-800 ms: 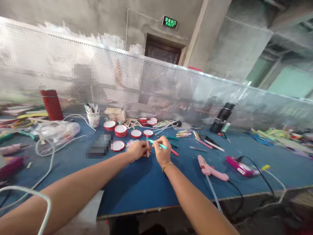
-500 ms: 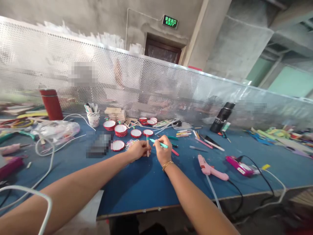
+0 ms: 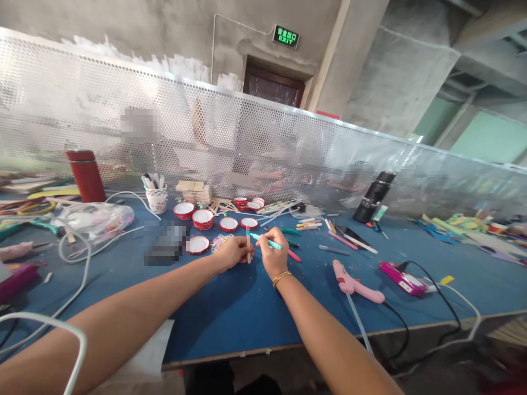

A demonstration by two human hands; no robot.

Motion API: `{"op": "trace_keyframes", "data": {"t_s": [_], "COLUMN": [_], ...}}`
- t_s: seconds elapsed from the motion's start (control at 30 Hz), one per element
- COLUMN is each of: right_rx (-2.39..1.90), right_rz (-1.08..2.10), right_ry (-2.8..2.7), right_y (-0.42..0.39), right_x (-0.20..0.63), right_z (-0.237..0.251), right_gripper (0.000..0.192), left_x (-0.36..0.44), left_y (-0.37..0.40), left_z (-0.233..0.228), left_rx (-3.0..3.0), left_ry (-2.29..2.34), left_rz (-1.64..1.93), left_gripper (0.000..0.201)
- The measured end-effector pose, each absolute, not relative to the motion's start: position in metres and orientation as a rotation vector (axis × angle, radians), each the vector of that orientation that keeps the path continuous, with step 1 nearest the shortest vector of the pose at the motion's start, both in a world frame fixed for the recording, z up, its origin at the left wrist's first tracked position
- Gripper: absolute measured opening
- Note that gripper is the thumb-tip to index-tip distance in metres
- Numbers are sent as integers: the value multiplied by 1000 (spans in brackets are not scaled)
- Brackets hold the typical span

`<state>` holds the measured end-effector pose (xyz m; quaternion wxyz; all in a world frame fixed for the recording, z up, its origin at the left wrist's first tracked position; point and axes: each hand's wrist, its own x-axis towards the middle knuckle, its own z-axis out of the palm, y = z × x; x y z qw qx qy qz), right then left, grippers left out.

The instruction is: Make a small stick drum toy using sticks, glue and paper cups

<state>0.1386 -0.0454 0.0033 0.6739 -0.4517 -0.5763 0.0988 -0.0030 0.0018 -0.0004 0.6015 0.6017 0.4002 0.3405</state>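
While our left grip pinches a flat, pale wooden stick over the blue-topped bench, our right grip is closed around a slender turquoise marker, its tip at the stick's upper part; whether the two touch is too small for us to tell. We judge that a slack pinch could let the stick twist under the tip and cause a stray line. The stick's long axis runs nearly vertical in our view, its upper end pointing toward a shallow white dish with a red rim; its true tilt we cannot tell. The marker lies crosswise, tip leftward. Well to the right rests a pale-pink glue gun.
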Motion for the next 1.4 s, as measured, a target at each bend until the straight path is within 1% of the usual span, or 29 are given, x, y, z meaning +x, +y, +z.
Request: {"op": "trace_keyframes", "data": {"t_s": [0.1, 0.3, 0.5, 0.7, 0.97, 1.2, 1.4], "right_rx": [-1018, -1043, -1019, -1053, -1062, -1045, -1059], "right_rz": [221, 180, 211, 197, 205, 194, 199], "right_ry": [-1326, -1282, -1325, -1275, -1320, -1289, -1310], "right_y": [-45, -43, -45, -44, -44, -47, -46], "right_x": [138, 140, 136, 140, 138, 140, 138], "right_z": [2, 1, 2, 4, 3, 6, 5], "right_gripper": [22, 21, 22, 21, 22, 21, 22], "left_x": [-3, -4, -3, -3, -3, -4, -3], "left_y": [3, 4, 4, 4, 3, 2, 1], "left_z": [-1, -4, -4, -3, -1, 0, 2], "left_rx": [1400, 1419, 1396, 1423, 1409, 1405, 1404], "left_ry": [908, 920, 893, 939, 913, 921, 923], "left_rz": [789, 795, 798, 792, 804, 801, 799], "left_gripper": [30, 27, 32, 27, 33, 29, 33]}}
